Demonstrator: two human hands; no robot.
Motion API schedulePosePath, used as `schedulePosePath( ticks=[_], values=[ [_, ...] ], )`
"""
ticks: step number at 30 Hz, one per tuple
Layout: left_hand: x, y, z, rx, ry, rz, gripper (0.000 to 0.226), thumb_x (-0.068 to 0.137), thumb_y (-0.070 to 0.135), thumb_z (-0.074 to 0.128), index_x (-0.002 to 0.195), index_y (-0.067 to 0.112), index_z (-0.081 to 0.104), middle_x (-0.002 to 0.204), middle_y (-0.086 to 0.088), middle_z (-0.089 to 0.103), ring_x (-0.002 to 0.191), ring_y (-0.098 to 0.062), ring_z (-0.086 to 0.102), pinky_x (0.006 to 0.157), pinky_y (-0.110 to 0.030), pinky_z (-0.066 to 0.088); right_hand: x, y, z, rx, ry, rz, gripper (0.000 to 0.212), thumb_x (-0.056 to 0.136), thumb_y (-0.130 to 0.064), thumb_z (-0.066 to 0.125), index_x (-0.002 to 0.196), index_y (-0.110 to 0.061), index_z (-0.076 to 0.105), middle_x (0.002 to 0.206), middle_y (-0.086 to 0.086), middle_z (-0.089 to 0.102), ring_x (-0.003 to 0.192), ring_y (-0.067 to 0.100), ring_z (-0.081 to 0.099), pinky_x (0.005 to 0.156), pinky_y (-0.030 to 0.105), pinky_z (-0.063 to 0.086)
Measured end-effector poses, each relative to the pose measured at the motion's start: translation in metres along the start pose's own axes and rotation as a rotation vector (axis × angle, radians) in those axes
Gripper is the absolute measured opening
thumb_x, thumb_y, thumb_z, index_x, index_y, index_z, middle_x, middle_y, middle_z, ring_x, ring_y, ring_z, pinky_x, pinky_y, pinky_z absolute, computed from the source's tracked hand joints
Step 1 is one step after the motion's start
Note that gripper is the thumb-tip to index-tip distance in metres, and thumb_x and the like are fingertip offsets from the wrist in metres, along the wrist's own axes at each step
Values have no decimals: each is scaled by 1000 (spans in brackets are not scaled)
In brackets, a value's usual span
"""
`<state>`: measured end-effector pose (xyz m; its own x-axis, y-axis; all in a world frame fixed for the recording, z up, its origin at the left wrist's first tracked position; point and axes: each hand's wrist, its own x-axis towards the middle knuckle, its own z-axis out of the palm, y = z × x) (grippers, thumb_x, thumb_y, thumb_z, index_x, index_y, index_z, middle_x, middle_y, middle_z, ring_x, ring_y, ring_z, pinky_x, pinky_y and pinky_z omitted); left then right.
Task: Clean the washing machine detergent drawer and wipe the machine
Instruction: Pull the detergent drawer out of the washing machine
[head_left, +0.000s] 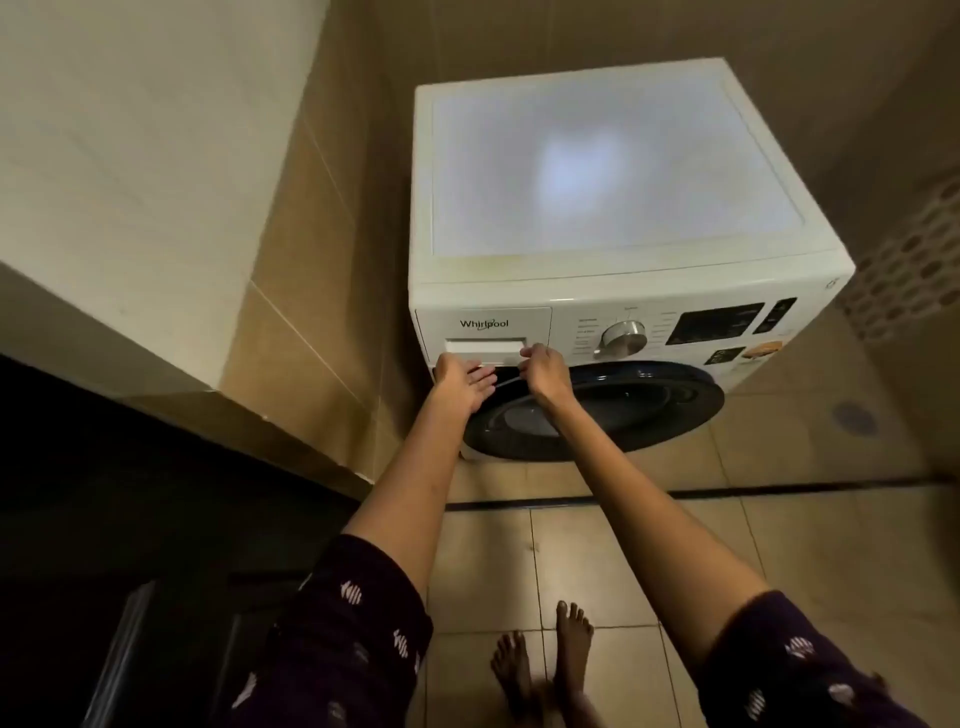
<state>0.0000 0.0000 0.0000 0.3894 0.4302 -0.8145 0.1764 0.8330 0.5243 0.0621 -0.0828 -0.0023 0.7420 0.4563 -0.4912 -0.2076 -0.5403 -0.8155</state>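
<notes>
A white front-loading washing machine stands on the tiled floor ahead of me. Its detergent drawer is at the upper left of the front panel, with a pale handle recess, and looks flush with the panel. My right hand is at the right end of that recess, its fingers curled onto the drawer handle. My left hand lies palm up just below the drawer's left part, fingers stretched out toward the right. Under both hands is the dark round door.
A silver dial and a dark display sit right of the drawer. A pale wall block and a dark counter close in on the left. My bare feet stand on the beige floor tiles; a floor drain lies at the right.
</notes>
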Motion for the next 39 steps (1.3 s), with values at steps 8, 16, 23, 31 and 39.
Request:
schedulePosePath(
  ticks=[8, 16, 23, 31, 39],
  values=[
    [32, 7, 8, -302, -21, 100, 48, 103, 22, 18, 145, -2, 23, 148, -22, 33, 136, -32, 35, 114, -38, 26, 27, 7, 10, -25, 3, -37, 42, 100, -20, 22, 119, -4, 56, 119, 19, 60, 112, 32, 54, 101, 44, 40],
    [48, 4, 11, -417, -124, 164, 77, 95, 52, 35, 147, 0, 14, 152, -20, 25, 138, -31, 32, 113, -38, 27, 35, 13, 7, -140, 101, -295, 41, 102, -20, 25, 109, -5, 62, 109, 13, 64, 103, 25, 58, 85, 31, 42],
    [47, -23, 5, -272, -31, 244, 75, 84, 54, 55, 138, 6, 38, 133, -19, 50, 126, -32, 48, 100, -36, 45, 18, 3, -6, -354, 286, -632, 31, 100, -22, 33, 109, -8, 59, 108, 11, 52, 101, 23, 49, 76, 28, 39],
    [12, -72, -19, -267, 123, 195, 56, 84, 42, 60, 128, 9, 50, 109, -16, 58, 86, -21, 59, 65, -29, 57, 12, 5, -9, -608, 167, -545, 39, 95, -19, 42, 132, -8, 47, 127, 17, 45, 120, 30, 42, 94, 39, 43],
    [-7, -86, -24, -240, 260, 179, 47, 82, 34, 59, 119, 4, 56, 100, -16, 63, 88, -29, 64, 60, -30, 57, 10, 21, -7, -702, 77, -435, 48, 96, -21, 41, 143, -14, 34, 133, 20, 39, 123, 34, 41, 95, 41, 43]
  ],
)
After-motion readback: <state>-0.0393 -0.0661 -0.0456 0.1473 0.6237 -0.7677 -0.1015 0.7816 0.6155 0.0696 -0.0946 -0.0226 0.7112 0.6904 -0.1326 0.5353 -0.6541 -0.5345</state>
